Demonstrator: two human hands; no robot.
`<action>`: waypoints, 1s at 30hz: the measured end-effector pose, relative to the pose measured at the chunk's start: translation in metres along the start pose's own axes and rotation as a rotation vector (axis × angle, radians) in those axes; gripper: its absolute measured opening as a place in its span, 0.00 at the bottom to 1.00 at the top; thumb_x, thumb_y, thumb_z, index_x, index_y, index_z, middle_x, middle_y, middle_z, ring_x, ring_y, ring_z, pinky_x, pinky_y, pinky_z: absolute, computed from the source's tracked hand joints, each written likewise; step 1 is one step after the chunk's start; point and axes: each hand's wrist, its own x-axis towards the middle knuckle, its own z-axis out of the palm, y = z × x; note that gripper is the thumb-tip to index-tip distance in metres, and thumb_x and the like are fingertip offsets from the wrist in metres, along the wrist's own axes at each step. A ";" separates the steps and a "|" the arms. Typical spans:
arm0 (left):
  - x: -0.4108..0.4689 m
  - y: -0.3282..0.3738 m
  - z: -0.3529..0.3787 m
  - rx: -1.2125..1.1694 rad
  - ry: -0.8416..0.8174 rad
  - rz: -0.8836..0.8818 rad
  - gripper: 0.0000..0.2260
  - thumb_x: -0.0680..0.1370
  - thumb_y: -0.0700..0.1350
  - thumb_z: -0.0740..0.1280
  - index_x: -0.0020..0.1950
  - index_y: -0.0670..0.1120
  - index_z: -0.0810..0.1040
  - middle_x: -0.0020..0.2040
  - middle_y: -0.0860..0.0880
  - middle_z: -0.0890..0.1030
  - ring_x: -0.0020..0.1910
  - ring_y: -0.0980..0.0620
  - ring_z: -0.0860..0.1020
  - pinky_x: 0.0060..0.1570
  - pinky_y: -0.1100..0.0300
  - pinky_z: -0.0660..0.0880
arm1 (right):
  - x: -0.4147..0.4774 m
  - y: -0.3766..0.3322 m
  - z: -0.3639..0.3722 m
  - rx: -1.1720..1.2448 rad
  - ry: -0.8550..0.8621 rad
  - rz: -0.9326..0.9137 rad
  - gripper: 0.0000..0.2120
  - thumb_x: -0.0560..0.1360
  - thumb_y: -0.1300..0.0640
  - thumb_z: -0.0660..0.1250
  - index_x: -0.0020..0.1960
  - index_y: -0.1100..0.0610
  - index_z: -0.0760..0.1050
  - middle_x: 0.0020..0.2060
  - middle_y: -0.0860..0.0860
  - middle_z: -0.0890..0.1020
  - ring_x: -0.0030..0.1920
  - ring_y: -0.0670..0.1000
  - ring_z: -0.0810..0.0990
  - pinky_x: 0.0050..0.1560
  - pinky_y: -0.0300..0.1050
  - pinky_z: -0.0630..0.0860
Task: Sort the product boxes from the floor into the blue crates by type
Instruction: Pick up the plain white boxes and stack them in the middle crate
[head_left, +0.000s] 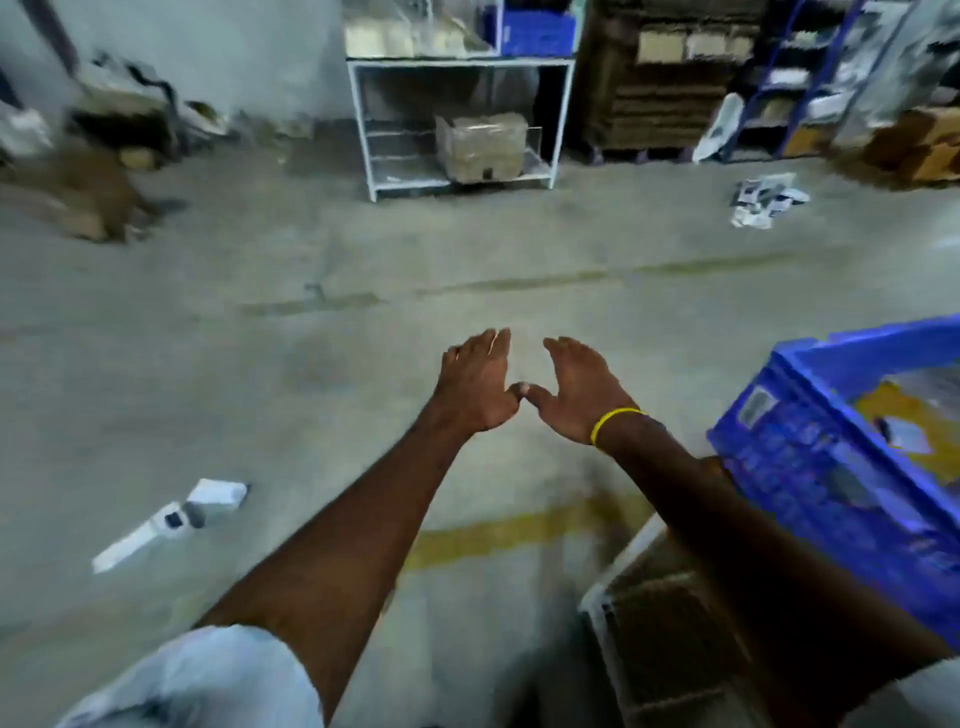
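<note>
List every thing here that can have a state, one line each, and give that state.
left hand: open, fingers straight, holding nothing
right hand: open, holding nothing, yellow band on its wrist
blue crate: open-topped, some contents inside
white boxes: lying on the floor, untouched
box pile: heaped on the floor, far side
wrapped carton: resting on the rack's bottom shelf
</note>
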 end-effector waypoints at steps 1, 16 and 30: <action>-0.016 -0.034 0.006 0.003 -0.024 -0.071 0.37 0.77 0.59 0.65 0.80 0.45 0.55 0.79 0.44 0.61 0.77 0.45 0.60 0.74 0.47 0.58 | 0.009 -0.022 0.023 -0.004 -0.062 -0.041 0.36 0.78 0.43 0.64 0.78 0.60 0.57 0.77 0.60 0.60 0.78 0.57 0.56 0.76 0.46 0.50; -0.272 -0.249 0.102 -0.234 -0.303 -0.886 0.33 0.77 0.57 0.67 0.77 0.44 0.61 0.72 0.44 0.71 0.69 0.40 0.71 0.63 0.49 0.71 | 0.024 -0.190 0.264 -0.107 -0.736 -0.480 0.34 0.77 0.44 0.65 0.78 0.54 0.59 0.78 0.54 0.59 0.78 0.52 0.57 0.76 0.44 0.55; -0.260 -0.311 0.141 -0.474 -0.211 -1.314 0.27 0.76 0.58 0.67 0.72 0.49 0.68 0.67 0.47 0.76 0.67 0.44 0.73 0.61 0.49 0.73 | 0.134 -0.235 0.360 -0.307 -1.048 -0.741 0.34 0.74 0.44 0.68 0.75 0.55 0.64 0.75 0.53 0.66 0.75 0.54 0.63 0.74 0.46 0.61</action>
